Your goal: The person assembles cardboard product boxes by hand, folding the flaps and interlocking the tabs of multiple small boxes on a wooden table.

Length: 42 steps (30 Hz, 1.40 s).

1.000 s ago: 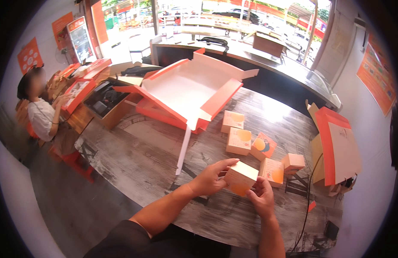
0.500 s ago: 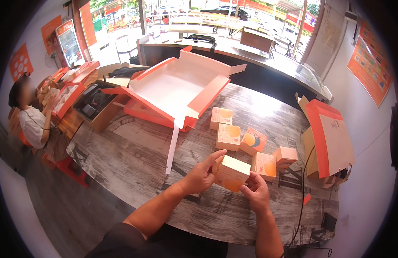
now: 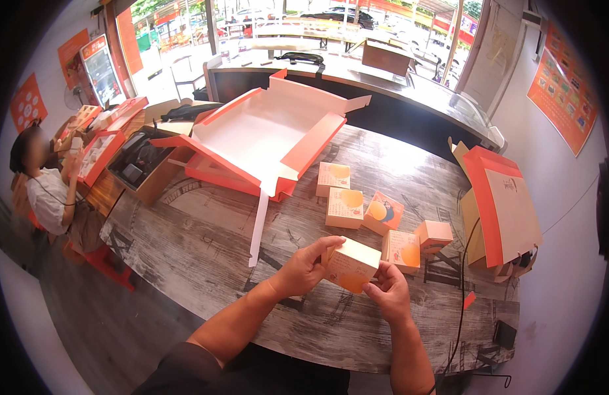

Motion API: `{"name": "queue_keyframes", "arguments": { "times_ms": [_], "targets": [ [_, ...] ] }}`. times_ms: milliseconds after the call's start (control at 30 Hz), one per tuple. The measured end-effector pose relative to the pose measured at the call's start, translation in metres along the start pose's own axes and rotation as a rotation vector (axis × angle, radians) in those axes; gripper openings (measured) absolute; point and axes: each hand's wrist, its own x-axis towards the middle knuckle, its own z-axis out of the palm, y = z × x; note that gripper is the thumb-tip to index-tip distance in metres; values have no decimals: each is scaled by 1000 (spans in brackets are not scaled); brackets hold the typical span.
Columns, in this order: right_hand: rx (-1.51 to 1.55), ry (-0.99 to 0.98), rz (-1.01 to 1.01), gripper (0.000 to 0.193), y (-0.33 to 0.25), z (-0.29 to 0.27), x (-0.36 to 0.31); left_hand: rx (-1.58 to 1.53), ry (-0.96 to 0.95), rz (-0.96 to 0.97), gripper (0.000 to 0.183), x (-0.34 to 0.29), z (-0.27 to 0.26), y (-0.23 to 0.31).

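Both my hands grip one small cream cardboard box with an orange circle on its side, held tilted above the near part of the table. My left hand clasps its left side, thumb along the top edge. On its right side my right hand pinches the box between thumb and fingers. Just beyond stand several similar small boxes: a cream one, an orange-faced one, another cream one and a pinkish one. The underside of the held box is hidden.
A large orange box with a white inside lies open at the far left of the table. At right stands an orange and beige gift bag, with a black cable near it. A person sits at another table on the left.
The picture has shifted slightly. My hands still hold the same small box, nearly in the same pose; the other boxes stay where they were on the table.
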Motion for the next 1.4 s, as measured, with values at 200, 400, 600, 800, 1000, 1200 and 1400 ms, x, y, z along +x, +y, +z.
{"name": "queue_keyframes", "arguments": {
  "times_ms": [200, 400, 600, 800, 1000, 1200, 1400],
  "targets": [
    [9, 18, -4, 50, -3, 2, 0, -140, -9, -12, 56, 1, 1, -8],
    [19, 26, 7, 50, -3, -2, 0, -152, -19, 2, 56, 0, 1, -3],
    [43, 16, -1, 49, -4, -1, 1, -173, -8, 9, 54, 0, 1, -5],
    [55, -11, 9, 47, -8, 0, -1, -186, 4, 4, 52, -3, -1, -10],
    [56, -2, -1, 49, -7, -1, -1, -173, 49, 18, 60, -1, 0, -2],
    [77, 12, 3, 51, -4, -3, -1, -229, 85, 35, 66, -2, 1, -2],
    [202, -30, 29, 52, -1, -2, -2, -386, 240, 23, 55, -1, -8, -3]
  ]
}}
